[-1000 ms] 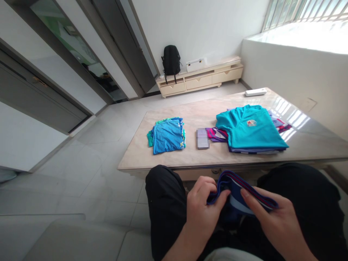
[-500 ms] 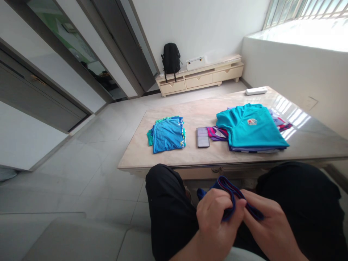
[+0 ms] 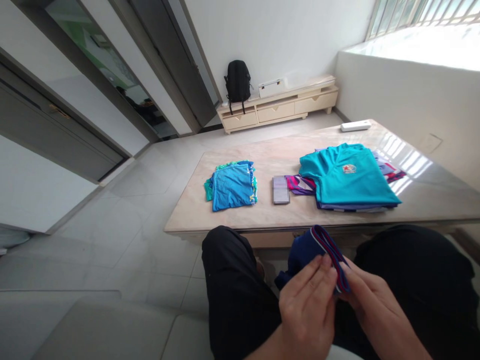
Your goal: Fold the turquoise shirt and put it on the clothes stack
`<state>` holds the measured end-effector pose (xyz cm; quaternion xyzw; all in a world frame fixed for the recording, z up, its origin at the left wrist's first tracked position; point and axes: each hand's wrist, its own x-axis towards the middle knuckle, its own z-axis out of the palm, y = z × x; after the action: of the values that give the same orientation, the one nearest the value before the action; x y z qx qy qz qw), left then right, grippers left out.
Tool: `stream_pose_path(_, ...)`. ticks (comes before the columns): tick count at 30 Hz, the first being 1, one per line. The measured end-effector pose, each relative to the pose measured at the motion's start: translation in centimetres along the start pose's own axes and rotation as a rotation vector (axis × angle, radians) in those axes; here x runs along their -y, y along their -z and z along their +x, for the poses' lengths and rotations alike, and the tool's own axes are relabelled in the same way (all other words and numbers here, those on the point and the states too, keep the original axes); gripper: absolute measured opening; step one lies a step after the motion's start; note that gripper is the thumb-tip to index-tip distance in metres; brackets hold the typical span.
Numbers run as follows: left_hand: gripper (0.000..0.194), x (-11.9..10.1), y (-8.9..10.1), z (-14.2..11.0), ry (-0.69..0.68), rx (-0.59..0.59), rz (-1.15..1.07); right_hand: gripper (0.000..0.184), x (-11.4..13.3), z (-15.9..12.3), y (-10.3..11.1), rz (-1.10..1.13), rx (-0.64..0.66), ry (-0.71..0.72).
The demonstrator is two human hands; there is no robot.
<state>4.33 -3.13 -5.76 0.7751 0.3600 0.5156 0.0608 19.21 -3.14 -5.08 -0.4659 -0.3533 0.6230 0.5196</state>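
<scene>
A pair of navy underpants (image 3: 304, 250) with a red-and-white striped waistband is held bunched between my knees, below the table's front edge. My left hand (image 3: 309, 300) is closed on the near side of the waistband, fingers pressed together over the cloth. On its right side, my right hand (image 3: 375, 300) grips the band, thumb on top. Most of that hand's fingertips are hidden behind the fabric. On the table ahead lie a pile of folded blue and green cloths (image 3: 232, 187) and a stack of folded shirts topped by a teal shirt (image 3: 352, 175).
Between the two piles a phone (image 3: 281, 190) rests on the marble-look table (image 3: 262, 215). A white oblong object (image 3: 355, 126) sits at the table's far right corner. Beyond stands a low cabinet (image 3: 277, 111) with a black backpack (image 3: 238, 82). A pale sofa (image 3: 105, 330) is at lower left.
The underpants have been raised and turned, so the striped waistband now shows more fully. My left hand's fingers have straightened and pressed together along the band; my right hand has shifted its hold.
</scene>
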Motion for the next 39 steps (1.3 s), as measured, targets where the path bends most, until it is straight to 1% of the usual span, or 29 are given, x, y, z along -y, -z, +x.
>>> stream_pose_path(2, 0.053, 0.5, 0.0, -0.3, -0.010, 0.017, -0.007, 0.041, -0.8, -0.4, -0.6, 0.134, -0.020, -0.065)
stream_pose_path(4, 0.054, 1.3, -0.2, -0.7, -0.041, 0.026, -0.029, 0.041, -1.4, -0.7, -1.2, 0.188, -0.047, -0.082)
stream_pose_path(8, 0.052, 3.1, -0.9, -1.6, -0.126, 0.037, -0.060, 0.025, -2.1, -0.6, -1.6, 0.264, -0.162, -0.090)
stream_pose_path(11, 0.047, 4.3, -1.5, -1.9, -0.184, 0.049, -0.080, 0.022, -2.4, -0.4, -1.4, 0.327, -0.166, -0.134)
stream_pose_path(13, 0.044, 4.9, -1.8, -1.9, -0.218, 0.043, -0.091, 0.026, -2.5, -0.4, -1.3, 0.271, -0.149, -0.135)
stream_pose_path(15, 0.044, 5.2, -2.0, -1.9, -0.223, 0.059, -0.098, 0.028, -2.4, -0.4, -1.3, 0.195, -0.124, -0.118)
stream_pose_path(18, 0.051, 5.0, -2.1, -2.0, -0.203, 0.158, -0.089, 0.027, -2.2, -0.1, -1.1, 0.146, -0.073, -0.115)
stream_pose_path(20, 0.056, 4.4, -1.9, -2.0, -0.152, 0.215, -0.141, 0.033, -1.9, 0.4, -0.6, 0.089, -0.043, -0.103)
stream_pose_path(21, 0.058, 4.0, -1.7, -2.0, -0.082, 0.226, -0.214, 0.038, -1.7, 0.9, -0.1, 0.037, -0.031, -0.086)
stream_pose_path(23, 0.061, 3.4, -1.3, -1.8, 0.159, 0.205, -0.431, 0.046, -1.1, 1.8, 1.0, -0.108, -0.002, -0.034)
stream_pose_path(25, 0.058, 3.5, -0.9, -1.7, 0.409, 0.140, -0.614, 0.042, -0.1, 2.6, 2.3, -0.294, 0.072, 0.056)
stream_pose_path(26, 0.057, 3.9, -0.7, -1.6, 0.477, 0.089, -0.654, 0.038, 0.5, 3.0, 2.8, -0.402, 0.124, 0.125)
stream_pose_path(27, 0.058, 4.4, -0.5, -1.5, 0.499, 0.038, -0.661, 0.033, 1.2, 3.2, 3.3, -0.516, 0.189, 0.217)
stream_pose_path(28, 0.062, 4.9, -0.3, -1.4, 0.490, 0.002, -0.652, 0.030, 2.0, 3.4, 3.7, -0.629, 0.255, 0.330)
stream_pose_path(29, 0.073, 5.5, -0.2, -1.2, 0.474, -0.008, -0.646, 0.030, 2.9, 3.5, 4.0, -0.733, 0.311, 0.444)
stream_pose_path(30, 0.087, 6.0, -0.1, -1.0, 0.466, 0.015, -0.651, 0.030, 3.7, 3.5, 4.2, -0.818, 0.345, 0.550)
stream_pose_path(31, 0.096, 6.2, 0.0, -0.7, 0.472, 0.072, -0.659, 0.031, 4.5, 3.5, 4.4, -0.880, 0.359, 0.637)
stream_pose_path(32, 0.092, 6.3, 0.1, -0.4, 0.492, 0.147, -0.655, 0.032, 5.2, 3.5, 4.4, -0.920, 0.351, 0.702)
stream_pose_path(33, 0.076, 6.2, 0.2, -0.2, 0.518, 0.208, -0.635, 0.032, 5.9, 3.4, 4.5, -0.944, 0.324, 0.744)
stream_pose_path(34, 0.054, 5.9, 0.2, 0.1, 0.542, 0.245, -0.593, 0.032, 6.4, 3.5, 4.5, -0.957, 0.285, 0.769)
stream_pose_path(35, 0.031, 5.5, 0.2, 0.3, 0.561, 0.253, -0.535, 0.032, 6.7, 3.5, 4.5, -0.960, 0.255, 0.789)
stream_pose_path(36, 0.014, 5.1, 0.2, 0.4, 0.574, 0.236, -0.475, 0.030, 6.9, 3.6, 4.5, -0.955, 0.225, 0.801)
stream_pose_path(37, 0.005, 4.7, 0.1, 0.5, 0.579, 0.207, -0.426, 0.028, 6.9, 3.7, 4.5, -0.943, 0.181, 0.805)
stream_pose_path(38, 0.006, 4.3, 0.0, 0.6, 0.579, 0.179, -0.393, 0.024, 6.7, 3.9, 4.4, -0.925, 0.109, 0.799)
stream_pose_path(39, 0.011, 4.1, 0.0, 0.6, 0.573, 0.159, -0.368, 0.020, 6.4, 4.2, 4.4, -0.893, 0.004, 0.775)
